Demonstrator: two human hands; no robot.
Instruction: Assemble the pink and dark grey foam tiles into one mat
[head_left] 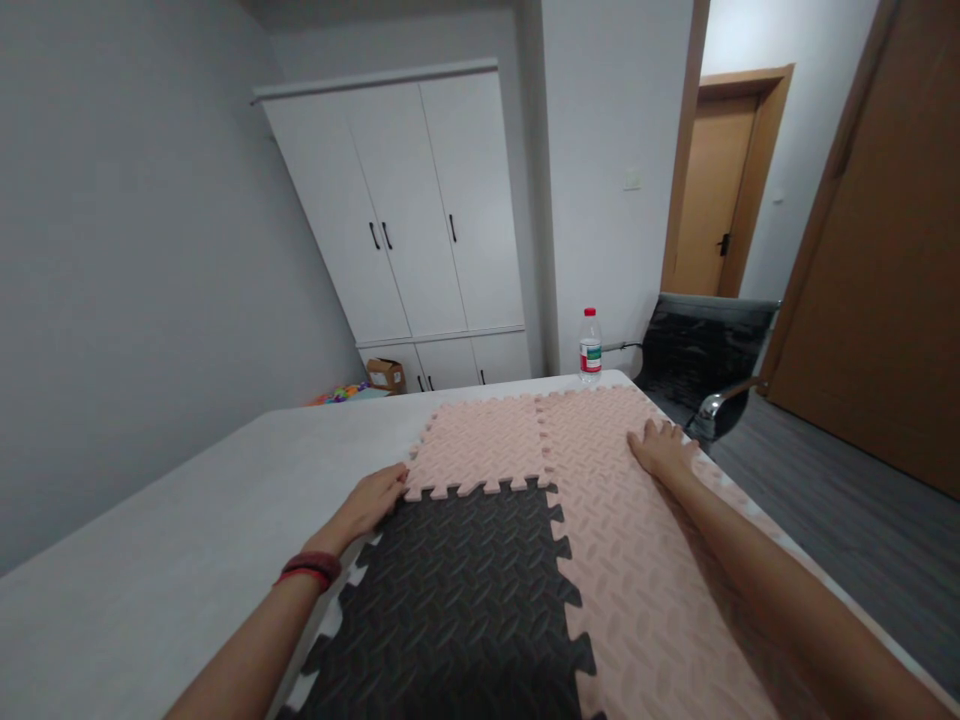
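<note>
Currently I read the left hand lying flat at the left edge of the small pink mat, its fingers extended and touching the toothed seam where that mat meets the black mat; nothing is gripped. The right hand rests palm-down, fingers spread, on the long pink mat near its far right edge, pressing but holding nothing. All three mats lie interlocked on the desk, towards its right side. In my judgement, the main risk is at the seam: uneven pressure from the left hand could lift the teeth out of their slots and leave a ridge. The long pink mat runs close to the desk's right edge, so a sideways push could slide the whole sheet over it. The water bottle stands upright at the far edge, just beyond the mats; a forward shove could tip it.
</note>
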